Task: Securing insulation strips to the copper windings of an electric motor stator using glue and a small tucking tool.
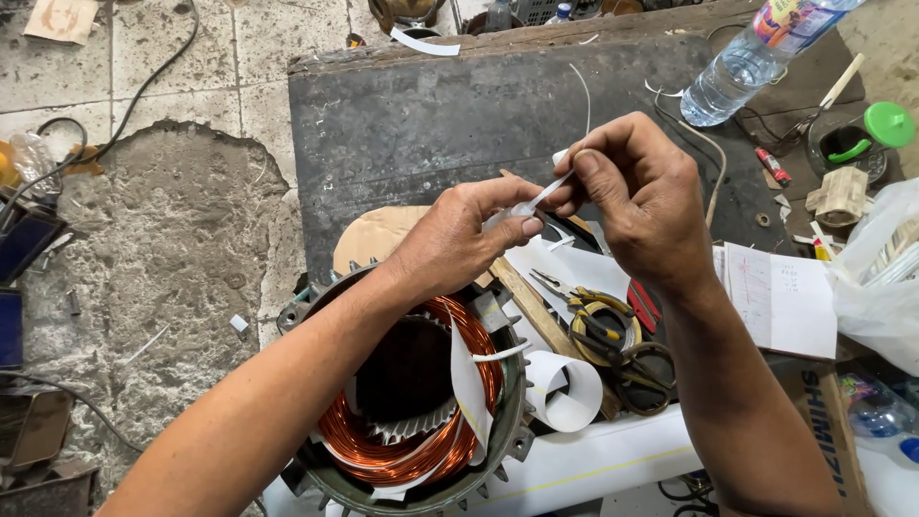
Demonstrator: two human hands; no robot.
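Note:
My left hand and my right hand meet over a dark workboard, both pinching a thin white strip of insulating paper between thumb and fingers. Below my left forearm sits a round motor stator with shiny copper windings and white paper pieces tucked among them. A curled roll of white paper lies just right of the stator.
Pliers and scissors lie on a tape roll right of the stator. A clear water bottle, a green-lidded jar, a paper sheet and a plastic bag crowd the right. Cables run over the cracked floor at left.

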